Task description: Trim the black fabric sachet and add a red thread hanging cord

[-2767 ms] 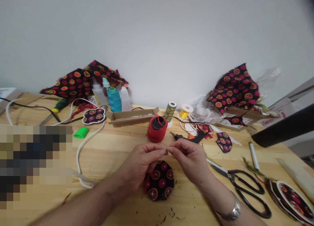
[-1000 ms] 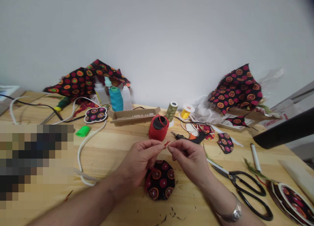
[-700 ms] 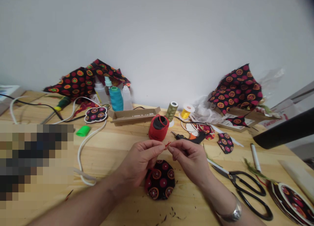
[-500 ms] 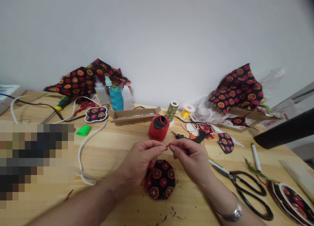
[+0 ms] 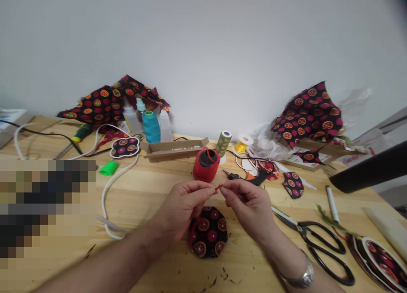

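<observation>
Between the fingertips of both hands is a short bit of red thread (image 5: 218, 188), with what may be a thin needle by the left fingertips. My left hand (image 5: 187, 206) pinches it from the left, thumb on top. From the right, my right hand (image 5: 246, 204) pinches its other side. Below them on the table lies a round piece covered in dark patterned fabric (image 5: 209, 233); the left hand covers its upper left edge. Just beyond the fingers stands a cone of red thread (image 5: 205, 168).
Black-handled scissors (image 5: 324, 242) lie to the right, near a white marker (image 5: 332, 204). A glue gun (image 5: 251, 177), an olive thread spool (image 5: 223, 143) and a yellow spool (image 5: 242, 145) are behind the hands. A long cardboard box (image 5: 174, 149) and a teal cone (image 5: 151, 127) stand further left.
Almost nothing differs. Both hands keep their pinch on the red thread, with only a very slight shift of the fingertips.
</observation>
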The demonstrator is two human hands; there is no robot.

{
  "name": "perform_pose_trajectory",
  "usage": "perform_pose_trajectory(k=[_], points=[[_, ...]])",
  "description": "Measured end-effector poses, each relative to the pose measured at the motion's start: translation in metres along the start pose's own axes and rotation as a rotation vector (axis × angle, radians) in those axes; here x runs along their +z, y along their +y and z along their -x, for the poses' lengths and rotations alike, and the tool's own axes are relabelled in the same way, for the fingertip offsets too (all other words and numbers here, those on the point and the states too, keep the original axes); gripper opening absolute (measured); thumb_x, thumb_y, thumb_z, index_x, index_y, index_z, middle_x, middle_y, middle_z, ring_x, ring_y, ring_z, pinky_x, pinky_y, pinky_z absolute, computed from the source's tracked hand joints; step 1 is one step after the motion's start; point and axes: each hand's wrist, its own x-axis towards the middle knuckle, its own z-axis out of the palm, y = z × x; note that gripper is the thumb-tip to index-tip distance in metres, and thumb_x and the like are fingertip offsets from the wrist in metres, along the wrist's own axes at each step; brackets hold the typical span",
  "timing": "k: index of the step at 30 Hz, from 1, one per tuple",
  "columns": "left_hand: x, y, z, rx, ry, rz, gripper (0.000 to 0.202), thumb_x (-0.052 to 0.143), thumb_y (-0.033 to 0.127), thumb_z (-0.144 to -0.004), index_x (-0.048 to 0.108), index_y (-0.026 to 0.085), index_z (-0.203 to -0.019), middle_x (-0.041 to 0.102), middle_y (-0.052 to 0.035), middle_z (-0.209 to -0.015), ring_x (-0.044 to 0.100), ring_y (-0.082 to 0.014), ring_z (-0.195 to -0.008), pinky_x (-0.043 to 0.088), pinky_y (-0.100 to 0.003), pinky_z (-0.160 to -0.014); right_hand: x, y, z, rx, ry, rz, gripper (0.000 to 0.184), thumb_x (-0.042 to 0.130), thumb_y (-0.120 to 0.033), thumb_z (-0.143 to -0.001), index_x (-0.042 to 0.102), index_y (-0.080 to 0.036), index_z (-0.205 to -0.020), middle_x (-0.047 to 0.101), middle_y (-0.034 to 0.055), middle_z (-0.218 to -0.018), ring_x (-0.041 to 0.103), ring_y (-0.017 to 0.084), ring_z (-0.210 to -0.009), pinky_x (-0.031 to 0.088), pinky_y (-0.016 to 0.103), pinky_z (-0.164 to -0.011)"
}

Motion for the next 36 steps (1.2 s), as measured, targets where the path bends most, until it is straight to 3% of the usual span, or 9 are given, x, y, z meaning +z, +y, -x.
perform_pose_trajectory(k=[8,17,36], points=[[0.0006,0.0019,-0.0006,-0.013,0.017,-0.015,0.014,0.068,0.027,-0.072,0.068,0.013,-0.070,0.034,0.0094,-0.041,0.022,-0.0058,-0.042,0.014,-0.023,-0.042,-0.0001,-0.0021,-0.0001,-0.026,0.033,-0.002,0.008,0.060,-0.021,-0.078,0.065,-0.017,-0.073,0.059,-0.0018,-0.054,0.050,0.008,-0.044,0.042,0.017,-0.042],[0.0005,0.0011,-0.0014,-0.005,0.030,0.014,0.014,0.069,0.027,-0.071,0.069,0.013,-0.069,0.035,0.0087,-0.042,0.022,-0.0060,-0.043,0.012,-0.024,-0.043,-0.0002,0.0004,0.0021,-0.153,0.043,0.102,0.006,0.061,-0.018,-0.079,0.066,-0.017,-0.076,0.063,-0.0003,-0.060,0.053,0.008,-0.049,0.043,0.018,-0.044],[0.0001,0.0025,-0.0005,0.000,0.038,0.110,0.014,0.068,0.025,-0.071,0.063,0.015,-0.063,0.033,0.0101,-0.042,0.020,-0.0057,-0.042,0.013,-0.023,-0.042,-0.0012,0.0011,0.0021,-0.290,-0.095,0.206,0.010,0.062,-0.010,-0.078,0.067,-0.018,-0.078,0.068,-0.0014,-0.068,0.060,0.008,-0.057,0.046,0.017,-0.056]])
